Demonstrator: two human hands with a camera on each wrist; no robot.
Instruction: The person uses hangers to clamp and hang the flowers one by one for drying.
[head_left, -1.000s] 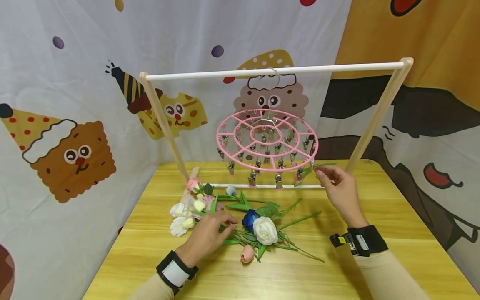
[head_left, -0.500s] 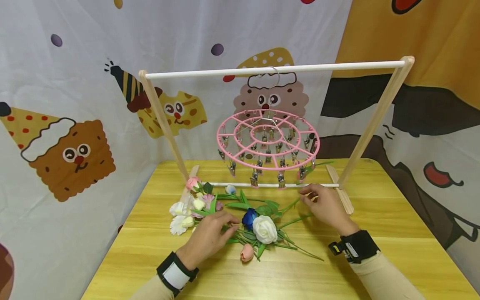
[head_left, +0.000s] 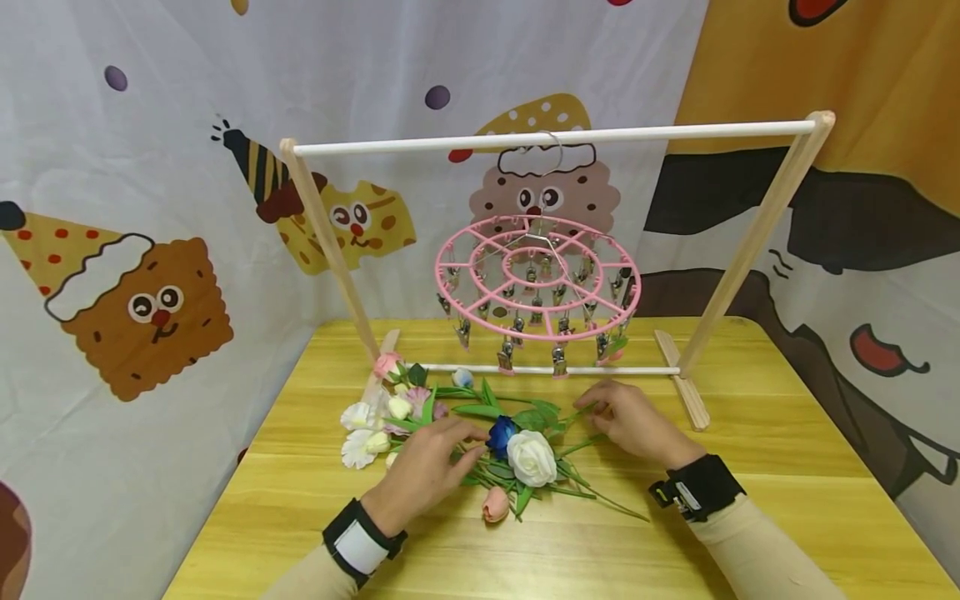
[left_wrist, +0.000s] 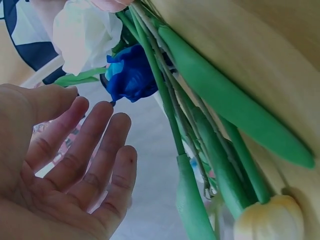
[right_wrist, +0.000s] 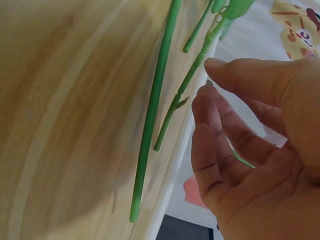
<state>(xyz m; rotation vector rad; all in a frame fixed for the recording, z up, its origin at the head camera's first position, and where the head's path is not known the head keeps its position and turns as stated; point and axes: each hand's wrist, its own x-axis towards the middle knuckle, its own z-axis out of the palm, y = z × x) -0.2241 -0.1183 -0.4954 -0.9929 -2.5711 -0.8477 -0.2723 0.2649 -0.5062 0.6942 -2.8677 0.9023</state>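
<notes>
My left hand hovers beside a blue rose, its fingers loosely bent with nothing between them. The left wrist view shows that hand's fingertips close to the blue petals. Just right of the blue flower lies a white rose, and a pink tulip sits in front. My right hand is above the stem ends on the right side of the pile. In the right wrist view, its thumb and fingers are apart from a green stem and hold nothing.
A pink round clip hanger hangs from the white rod of a wooden stand. At its right edge, a green leaf shows by a clip. White flowers and a pink rose lie left on the wooden table.
My right hand has left the hanger's right edge and come down leftward to the stem ends. The leaf at that edge has turned. My left hand has shifted slightly right.
</notes>
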